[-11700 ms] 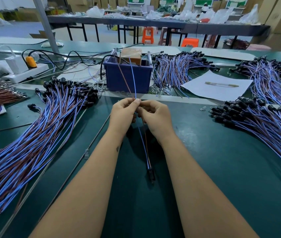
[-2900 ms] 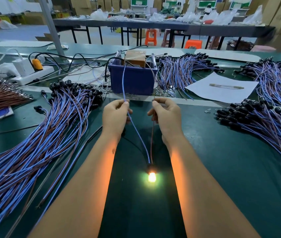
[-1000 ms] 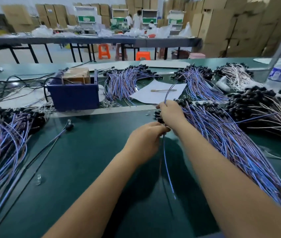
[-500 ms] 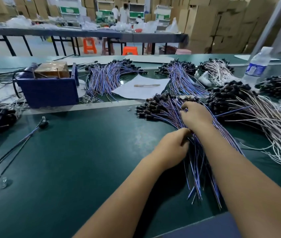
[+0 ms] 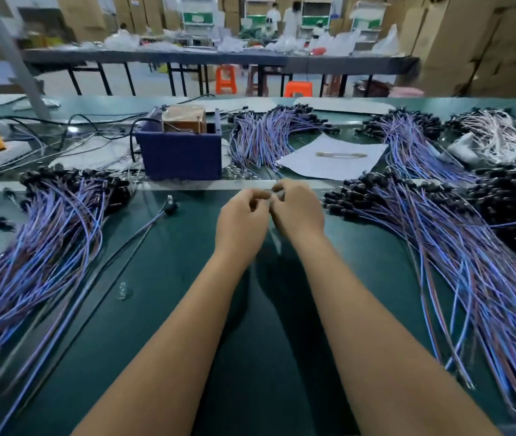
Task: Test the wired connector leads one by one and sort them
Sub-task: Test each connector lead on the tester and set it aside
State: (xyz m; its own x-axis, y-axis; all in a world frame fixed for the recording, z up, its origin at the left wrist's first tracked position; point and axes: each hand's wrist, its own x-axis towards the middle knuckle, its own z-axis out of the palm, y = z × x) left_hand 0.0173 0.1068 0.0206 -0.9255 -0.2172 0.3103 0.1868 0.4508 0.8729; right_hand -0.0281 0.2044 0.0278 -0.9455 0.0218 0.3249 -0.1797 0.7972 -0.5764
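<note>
Soft green mat, shiny wires, plastic and paper

The table (image 5: pixel 162 309) has a dark green top that looks smooth and matt, like rubber; the wire leads (image 5: pixel 458 256) wear thin blue and brown plastic coats with a small shine, and their end caps look like black plastic; the blue box (image 5: pixel 181 158) looks like dull hard plastic, with a brown block in glossy tape inside; the white sheet (image 5: pixel 329 165) is flat matt paper; the stools (image 5: pixel 226 84) far back look like bright orange plastic.
</note>
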